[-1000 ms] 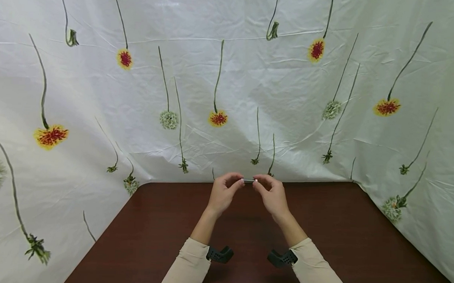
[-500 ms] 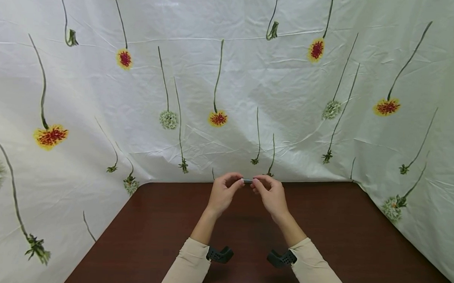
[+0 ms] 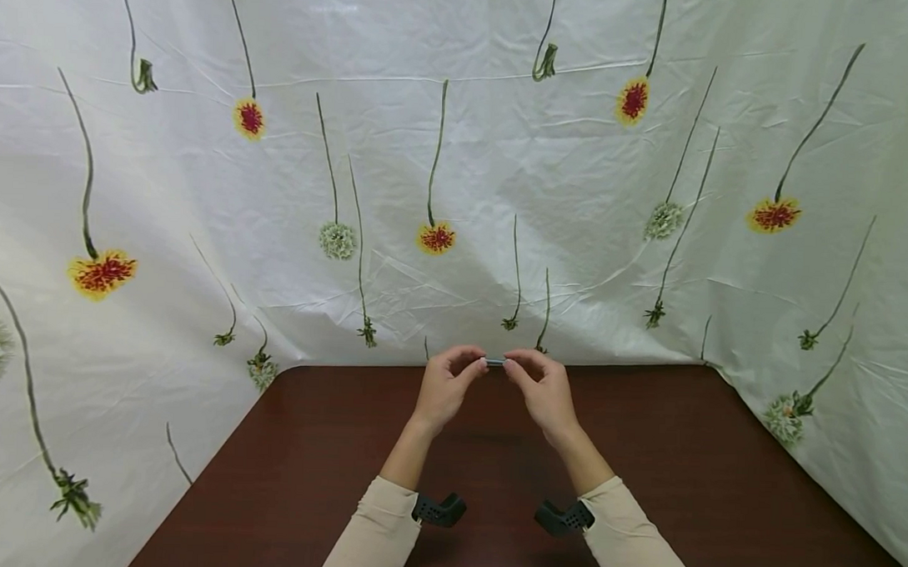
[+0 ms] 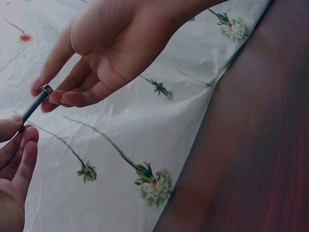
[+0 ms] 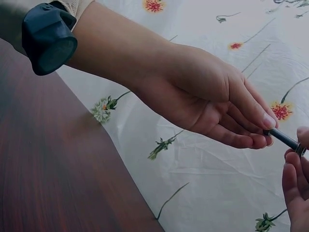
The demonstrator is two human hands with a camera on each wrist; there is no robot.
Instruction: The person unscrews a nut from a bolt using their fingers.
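A bolt (image 4: pixel 34 107) with a silvery threaded shank lies between my two hands, lifted above the table. My left hand (image 3: pixel 445 387) pinches its head end between thumb and fingers. At the opposite end, my right hand (image 3: pixel 549 395) pinches the tip, thumb on top and fingers beneath. A small dark piece (image 5: pixel 267 132) shows at that tip, mostly covered by the right fingertips. In the right wrist view, the bare thread of the bolt (image 5: pixel 286 139) spans the short gap between the hands.
Beneath the hands is a dark reddish-brown table (image 3: pixel 312 479). A white cloth (image 3: pixel 578 171) printed with flowers hangs behind it and along both sides. Each wrist carries a black strapped-on device, such as the right one (image 5: pixel 50 46).
The right fingertips have shifted and re-closed on the bolt's tip, slightly nearer the left hand. My left hand stays in place on the head.
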